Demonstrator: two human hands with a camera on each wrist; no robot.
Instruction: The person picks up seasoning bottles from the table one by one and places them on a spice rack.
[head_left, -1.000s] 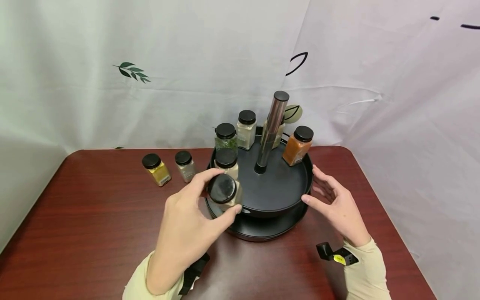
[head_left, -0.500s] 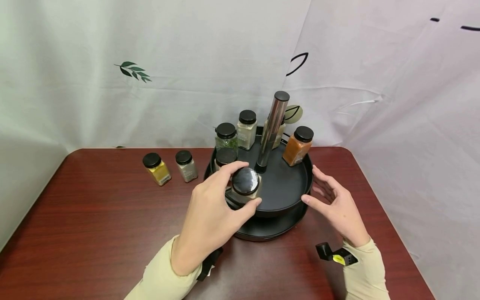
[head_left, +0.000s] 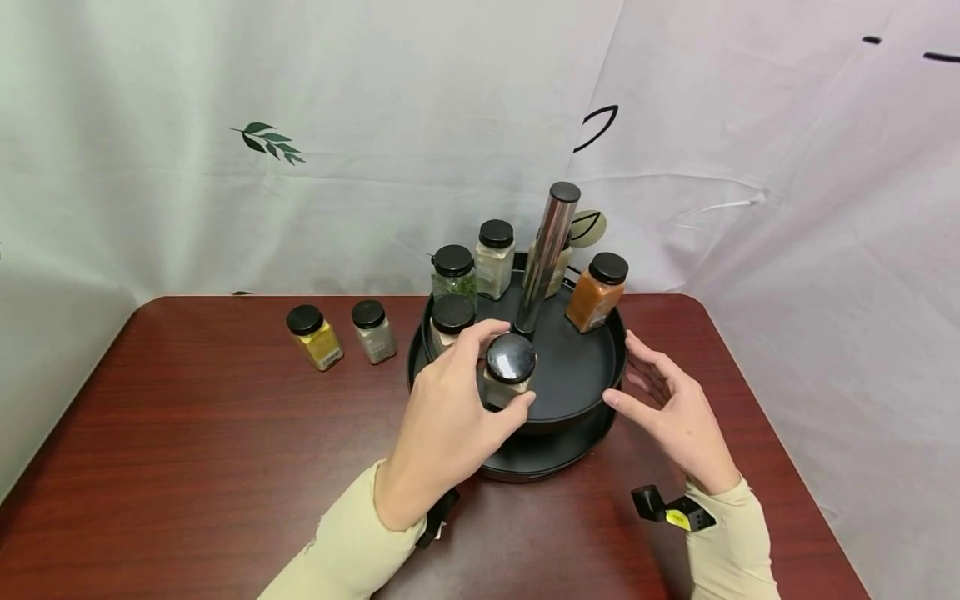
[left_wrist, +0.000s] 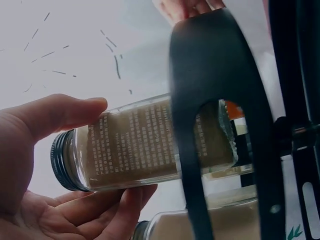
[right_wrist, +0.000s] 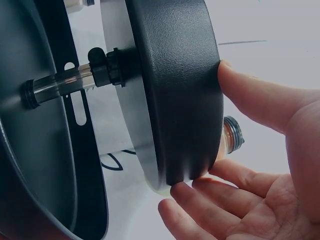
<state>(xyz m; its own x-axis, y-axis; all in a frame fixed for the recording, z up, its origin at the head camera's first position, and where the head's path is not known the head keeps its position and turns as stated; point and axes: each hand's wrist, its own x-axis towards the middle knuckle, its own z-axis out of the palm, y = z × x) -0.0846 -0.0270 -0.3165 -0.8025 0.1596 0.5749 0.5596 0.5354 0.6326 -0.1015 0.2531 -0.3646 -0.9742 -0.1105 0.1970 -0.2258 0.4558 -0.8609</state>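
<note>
My left hand (head_left: 457, 417) grips a square spice jar (head_left: 507, 367) with a black lid, thumb and fingers at its upper sides. In the left wrist view the jar (left_wrist: 145, 142) shows tan powder and rows of white print. It stands over the front left of the upper tray (head_left: 577, 375) of a black two-tier rack, just inside the rim. My right hand (head_left: 678, 417) holds the tray's right edge, thumb toward the front and fingers farther back. In the right wrist view its fingertips (right_wrist: 182, 192) touch the tray's outer wall (right_wrist: 185, 85).
On the upper tray stand a pale powder jar (head_left: 452, 321), a green herb jar (head_left: 453, 275), a cream jar (head_left: 494, 262) and an orange jar (head_left: 596, 293). A tall post (head_left: 546, 258) rises mid-tray. A yellow jar (head_left: 317, 337) and a grey jar (head_left: 374, 333) stand on the table (head_left: 187, 433).
My left hand has carried the spice jar rightward from the tray's left edge, past the pale powder jar, to a spot inside the front rim. The right hand stays put.
</note>
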